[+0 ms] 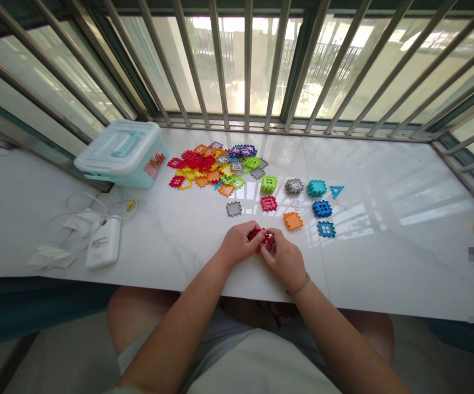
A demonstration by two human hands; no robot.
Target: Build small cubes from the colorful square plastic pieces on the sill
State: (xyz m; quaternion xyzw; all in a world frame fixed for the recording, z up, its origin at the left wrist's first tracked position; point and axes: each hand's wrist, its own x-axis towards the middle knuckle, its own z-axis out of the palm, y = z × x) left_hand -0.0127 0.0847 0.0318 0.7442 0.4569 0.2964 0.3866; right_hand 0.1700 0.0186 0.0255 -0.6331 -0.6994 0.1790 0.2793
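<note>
Just above the front of the white ledge, my left hand [242, 241] and my right hand [283, 253] meet around red interlocking tiles [265, 237]. The fingers of both are closed on them and cover most of their surface; a bit of orange shows beneath. Beyond my hands lie a red window tile [269, 203], an orange tile [293, 221] and a grey frame tile [234, 209]. Farther right are a blue window tile [326, 229], a darker blue stack [322, 208], a teal stack [316, 188], a grey stack [294, 186] and a green stack [269, 184].
A mixed heap of colourful tiles [204, 164] lies at the back. Left of it stands a lidded teal box [138, 158]. A white power bank [103, 243] with cables sits at the left. Metal bars [247, 71] line the window. A blue triangle [336, 191] lies right.
</note>
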